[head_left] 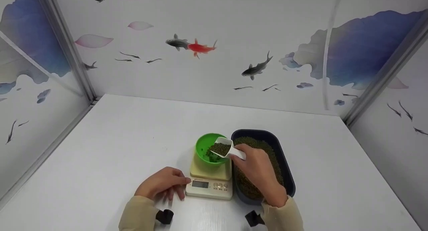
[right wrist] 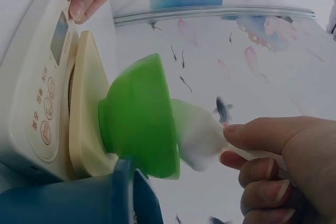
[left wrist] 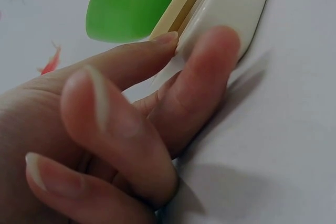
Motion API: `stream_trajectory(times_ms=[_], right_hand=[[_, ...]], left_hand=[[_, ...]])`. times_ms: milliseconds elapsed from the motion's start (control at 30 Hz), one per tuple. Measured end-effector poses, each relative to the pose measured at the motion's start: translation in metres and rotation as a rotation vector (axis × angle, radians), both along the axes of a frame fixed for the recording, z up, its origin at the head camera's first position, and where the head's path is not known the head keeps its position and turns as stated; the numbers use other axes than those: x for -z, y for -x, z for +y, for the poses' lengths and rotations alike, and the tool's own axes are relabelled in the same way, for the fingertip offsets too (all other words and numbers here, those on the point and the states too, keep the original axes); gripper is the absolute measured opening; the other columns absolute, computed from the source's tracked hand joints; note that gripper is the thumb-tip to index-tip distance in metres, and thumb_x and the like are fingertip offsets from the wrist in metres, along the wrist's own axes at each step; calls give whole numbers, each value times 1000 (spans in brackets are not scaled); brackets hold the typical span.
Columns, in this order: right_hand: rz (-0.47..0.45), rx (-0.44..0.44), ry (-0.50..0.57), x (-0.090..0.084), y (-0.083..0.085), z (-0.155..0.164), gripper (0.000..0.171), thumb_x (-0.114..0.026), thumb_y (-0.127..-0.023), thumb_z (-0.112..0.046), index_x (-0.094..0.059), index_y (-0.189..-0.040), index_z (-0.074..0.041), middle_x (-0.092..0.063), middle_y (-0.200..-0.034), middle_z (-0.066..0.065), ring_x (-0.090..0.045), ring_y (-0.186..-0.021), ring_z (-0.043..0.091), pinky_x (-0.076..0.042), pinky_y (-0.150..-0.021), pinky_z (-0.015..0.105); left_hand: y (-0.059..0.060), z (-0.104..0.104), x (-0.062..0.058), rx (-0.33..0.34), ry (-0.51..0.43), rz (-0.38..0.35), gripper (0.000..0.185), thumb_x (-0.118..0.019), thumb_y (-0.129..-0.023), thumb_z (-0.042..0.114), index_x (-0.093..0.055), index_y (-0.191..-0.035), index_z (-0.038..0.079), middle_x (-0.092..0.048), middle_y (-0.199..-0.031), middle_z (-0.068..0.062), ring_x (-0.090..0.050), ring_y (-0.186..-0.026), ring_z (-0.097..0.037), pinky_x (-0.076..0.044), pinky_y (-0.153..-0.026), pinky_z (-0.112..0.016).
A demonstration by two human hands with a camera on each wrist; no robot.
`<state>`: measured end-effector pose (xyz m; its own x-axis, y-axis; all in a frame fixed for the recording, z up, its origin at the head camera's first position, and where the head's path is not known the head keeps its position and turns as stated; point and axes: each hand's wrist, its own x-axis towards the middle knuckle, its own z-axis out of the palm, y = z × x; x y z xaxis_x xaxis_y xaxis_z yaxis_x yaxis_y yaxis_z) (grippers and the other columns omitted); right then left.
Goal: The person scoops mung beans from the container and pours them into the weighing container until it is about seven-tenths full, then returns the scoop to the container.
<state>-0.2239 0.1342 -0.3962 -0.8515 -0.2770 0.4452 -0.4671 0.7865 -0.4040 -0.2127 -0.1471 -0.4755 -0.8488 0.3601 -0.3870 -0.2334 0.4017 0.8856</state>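
Observation:
A green bowl (head_left: 209,149) stands on a cream kitchen scale (head_left: 210,179) near the table's front. My right hand (head_left: 259,170) grips the handle of a white scoop (head_left: 224,147) full of small green beans, tipped over the bowl's rim. In the right wrist view the scoop (right wrist: 199,135) sits against the green bowl (right wrist: 139,119). My left hand (head_left: 164,186) rests on the table with its fingertips touching the scale's left edge (left wrist: 220,9). A dark blue tub (head_left: 284,164) of green beans lies just right of the scale, under my right wrist.
White table (head_left: 117,140) enclosed by panels painted with fish and lotus leaves on three sides. Metal posts (head_left: 67,47) stand at the back corners. Open tabletop lies left of and behind the scale.

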Motion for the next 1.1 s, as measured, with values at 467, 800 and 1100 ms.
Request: stream_trajectory(times_ms=[467, 800, 1100], right_hand=[[-25, 13, -13, -3, -1, -1, 28, -66, -82, -28, -63, -106, -14, -67, -92, 1, -44, -52, 2, -41, -55, 24], [33, -6, -37, -3, -3, -2, 27, -65, -82, -23, -63, -109, -16, -66, -95, -2, -45, -51, 3, -39, -53, 23], [145, 3, -129, -3, -4, -3, 29, -65, -82, -14, -64, -110, -19, -57, -75, -5, -46, -54, 6, -38, -48, 22]], left_hand=[[-1, 1, -3, 4, 11, 14, 37, -63, -79, 43, -62, -84, 6, -66, -68, -13, -48, -38, -11, -33, -36, -22], [-2, 0, -3, -10, 21, -5, 39, -64, -78, 44, -61, -84, 6, -67, -68, -12, -47, -37, -10, -33, -35, -22], [-2, 0, -3, -10, 17, -8, 40, -64, -77, 45, -61, -84, 5, -67, -69, -13, -47, -38, -11, -33, -35, -23]])
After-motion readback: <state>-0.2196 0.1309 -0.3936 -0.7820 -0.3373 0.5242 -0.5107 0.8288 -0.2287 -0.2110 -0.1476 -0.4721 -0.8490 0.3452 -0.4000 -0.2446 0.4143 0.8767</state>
